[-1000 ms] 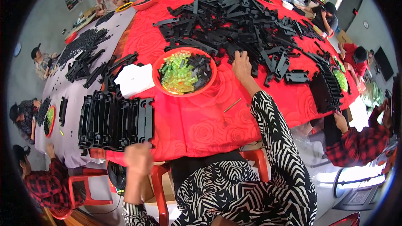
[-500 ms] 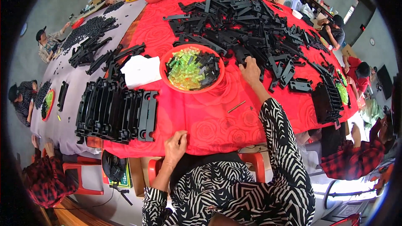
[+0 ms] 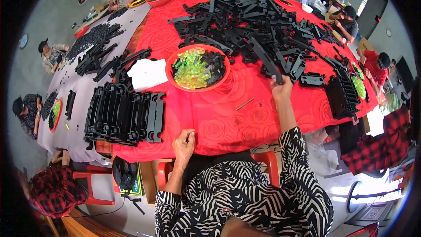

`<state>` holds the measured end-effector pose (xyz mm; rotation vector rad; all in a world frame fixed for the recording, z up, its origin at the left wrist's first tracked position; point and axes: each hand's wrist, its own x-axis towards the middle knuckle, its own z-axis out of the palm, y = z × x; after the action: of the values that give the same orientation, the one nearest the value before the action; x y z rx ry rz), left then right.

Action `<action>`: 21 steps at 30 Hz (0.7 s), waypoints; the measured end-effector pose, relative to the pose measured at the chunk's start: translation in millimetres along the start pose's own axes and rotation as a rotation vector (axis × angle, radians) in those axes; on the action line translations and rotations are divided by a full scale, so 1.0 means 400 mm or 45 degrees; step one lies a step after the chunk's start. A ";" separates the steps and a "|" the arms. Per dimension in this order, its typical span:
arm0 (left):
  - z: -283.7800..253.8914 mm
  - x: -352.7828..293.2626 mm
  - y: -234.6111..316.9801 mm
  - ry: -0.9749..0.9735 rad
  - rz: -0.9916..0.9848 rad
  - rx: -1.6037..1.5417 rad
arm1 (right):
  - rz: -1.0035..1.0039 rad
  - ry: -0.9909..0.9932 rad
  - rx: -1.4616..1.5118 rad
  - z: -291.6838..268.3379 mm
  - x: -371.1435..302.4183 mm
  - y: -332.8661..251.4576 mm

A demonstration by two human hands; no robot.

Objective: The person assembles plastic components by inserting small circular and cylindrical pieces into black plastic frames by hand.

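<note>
My right hand point(image 3: 281, 88) is closed on one end of a long black plastic part point(image 3: 263, 57), which slants up and leftward across the near edge of a heap of similar black parts point(image 3: 237, 17). At the table's front edge rests my left hand point(image 3: 184, 144), its fingers curled together; whether anything is inside them is hidden. Between the hands and the heap stands a red bowl point(image 3: 198, 89) with yellow-green translucent pieces point(image 3: 190, 72) and small black pieces point(image 3: 215, 68). A thin brass-coloured rod point(image 3: 244, 104) lies on the red cloth, left of my right hand.
A row of black parts point(image 3: 125, 118) stands packed together at the left, below a white cloth point(image 3: 147, 74). Another row point(image 3: 342, 94) is at the right. Small black pieces point(image 3: 94, 37) cover part of the grey cloth. Several people sit around the table.
My right hand has come back toward me and slightly right from the heap, drawing out a long black part. My left hand stays at the table edge. The whole view has shifted slightly.
</note>
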<state>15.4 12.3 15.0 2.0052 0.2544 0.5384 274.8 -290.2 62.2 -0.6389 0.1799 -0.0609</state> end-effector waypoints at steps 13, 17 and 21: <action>-0.054 -0.110 0.666 -1.455 0.714 -2.384 | 0.413 -0.418 0.265 0.017 -0.266 0.121; -0.071 -0.106 0.733 -1.461 0.690 -2.625 | 0.603 -0.487 0.158 0.034 -0.336 0.179; -0.153 -0.102 0.797 -1.775 -0.142 -2.546 | 0.725 -0.573 0.123 0.028 -0.372 0.223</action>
<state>-65.0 -107.7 308.6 0.0301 -0.7687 -0.6448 130.9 -195.7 39.7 -0.4724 -0.0810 0.6151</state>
